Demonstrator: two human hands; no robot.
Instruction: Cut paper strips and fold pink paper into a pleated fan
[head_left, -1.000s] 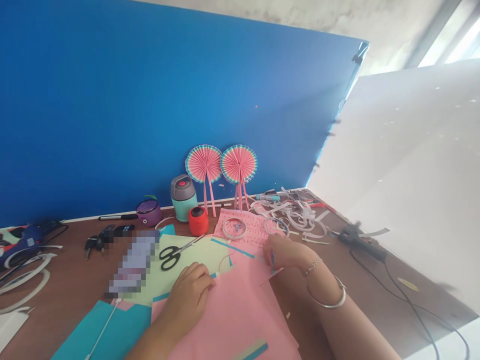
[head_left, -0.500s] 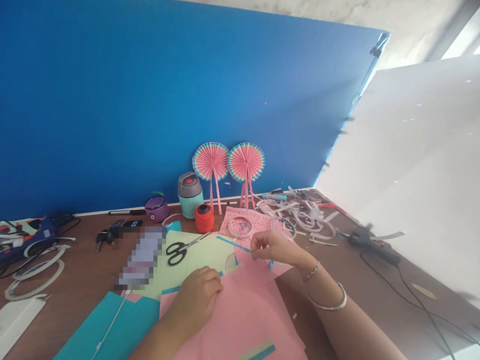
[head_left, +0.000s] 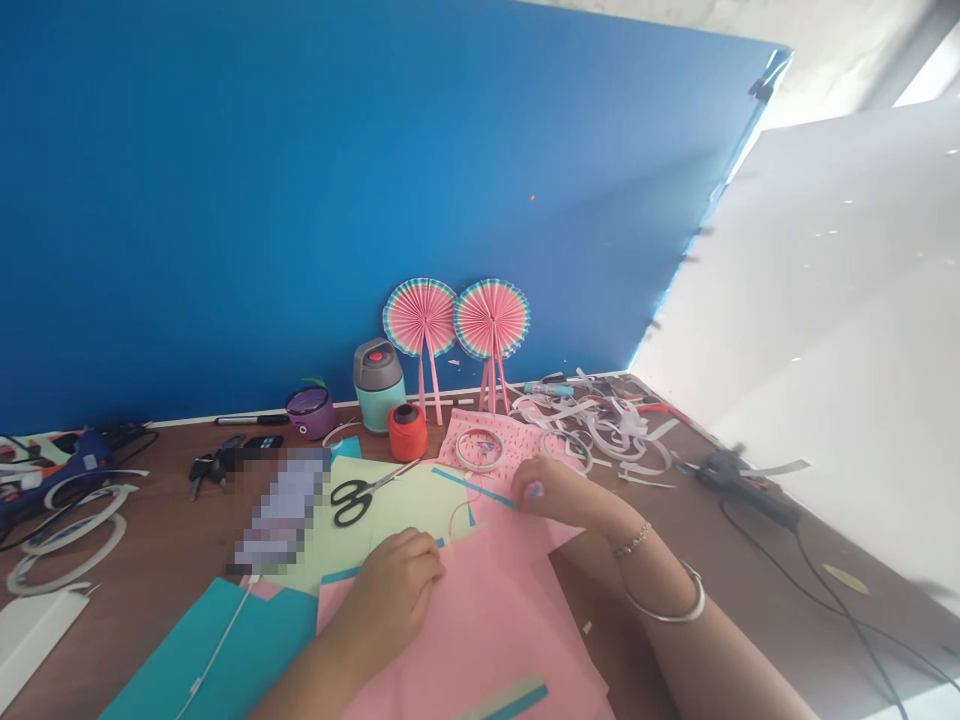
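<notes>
My left hand (head_left: 397,585) rests on the pink paper sheet (head_left: 480,620), fingers curled together at its far edge, where a blue strip (head_left: 341,576) runs along. My right hand (head_left: 562,495) is raised over the farther pink paper, its fingers pinched. A small pale bluish bit shows at its fingertips, too blurred to name. Black-handled scissors (head_left: 352,503) lie on light green paper (head_left: 420,500) beyond my left hand. Two rolls of tape, a left one (head_left: 459,452) and a right one (head_left: 589,458), lie on patterned pink paper near my right hand.
Two pink pleated paper fans (head_left: 491,318) lean on the blue board. Before them stand a turquoise flask (head_left: 380,400), a red thread spool (head_left: 407,437) and a purple pot (head_left: 310,415). Curled white strips (head_left: 622,425) and a power strip (head_left: 739,490) lie right; teal paper (head_left: 217,650) lies left.
My right hand has shifted slightly right and turned. The short blue piece below it no longer shows. My left hand stays on the pink sheet.
</notes>
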